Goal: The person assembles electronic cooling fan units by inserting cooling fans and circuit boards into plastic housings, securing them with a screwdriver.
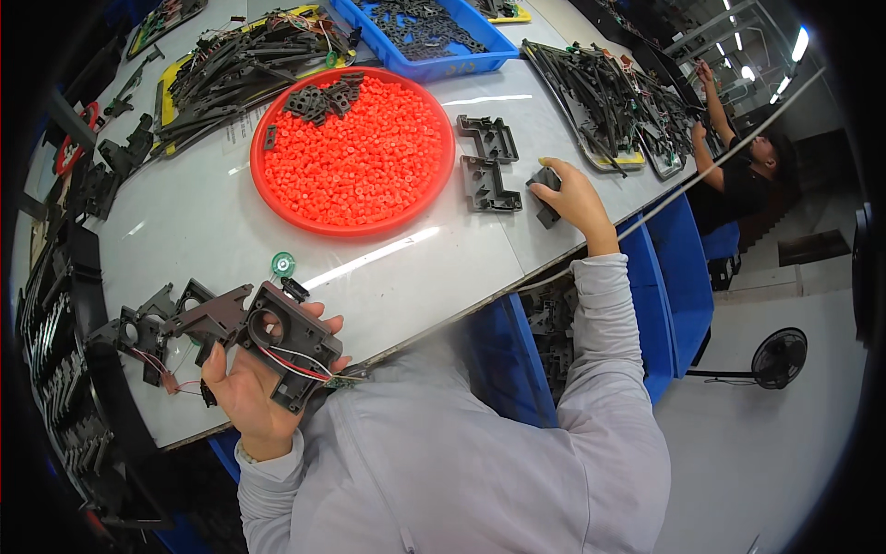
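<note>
Left hand (255, 395): grip half-curled, cradling dark wired housing (318, 343), lower left
Right hand (579, 199): grip narrowed around dark block (547, 217), upper right

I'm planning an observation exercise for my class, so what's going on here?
A person at a white table has both hands busy. The left hand holds a dark housing with red and white wires. The right hand grasps a smaller dark part; whether it is off the table is unclear. Beside that lie two dark frame-like pieces. A round red tray holds many small reddish pieces. Another person is farther off, right.
</note>
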`<state>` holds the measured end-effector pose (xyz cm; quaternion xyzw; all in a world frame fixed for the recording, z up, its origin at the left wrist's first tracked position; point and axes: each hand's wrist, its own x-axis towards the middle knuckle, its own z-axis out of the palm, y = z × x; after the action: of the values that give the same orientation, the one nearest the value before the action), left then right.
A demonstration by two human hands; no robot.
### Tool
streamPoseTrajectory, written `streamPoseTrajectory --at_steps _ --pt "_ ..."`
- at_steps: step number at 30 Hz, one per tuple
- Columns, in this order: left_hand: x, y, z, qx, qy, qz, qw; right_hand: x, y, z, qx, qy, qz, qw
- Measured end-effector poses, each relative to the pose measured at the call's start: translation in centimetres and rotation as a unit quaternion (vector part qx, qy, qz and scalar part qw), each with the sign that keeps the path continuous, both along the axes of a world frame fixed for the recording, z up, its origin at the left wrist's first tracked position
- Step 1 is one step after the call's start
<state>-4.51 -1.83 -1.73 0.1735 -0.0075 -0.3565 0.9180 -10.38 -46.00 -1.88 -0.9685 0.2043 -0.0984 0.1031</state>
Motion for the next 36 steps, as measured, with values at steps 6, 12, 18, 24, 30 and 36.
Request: streamPoseTrajectory --at_steps 6,12,18,24,30,36 --pt "-0.3 -0.1 -0.8 0.021 0.005 0.003 1.000 2.0 7.1 1.7 -0.037 -0.106 0.090 0.990" --pt "-0.9 0.1 -1.1 0.025 0.013 0.009 1.000 3.7 9.9 -1.8 -0.086 -0.065 0.095 0.990" --pt "-0.7 1.0 -2.0 -0.002 0.015 0.017 1.000 1.7 7.2 -2.1 0.552 -0.264 -0.028 0.790" --pt "-0.4 0.4 -2.7 0.025 -0.027 0.002 0.999 -0.3 5.9 -3.2 0.484 -0.121 -0.137 0.856" --pt "-0.8 0.2 -3.2 0.026 -0.068 0.035 0.997 -0.4 8.6 -1.0 0.088 -0.074 -0.023 0.993" --pt "-0.8 -0.5 -4.2 0.064 -0.119 0.049 0.990 1.1 11.4 0.0 0.057 -0.070 0.074 0.993"
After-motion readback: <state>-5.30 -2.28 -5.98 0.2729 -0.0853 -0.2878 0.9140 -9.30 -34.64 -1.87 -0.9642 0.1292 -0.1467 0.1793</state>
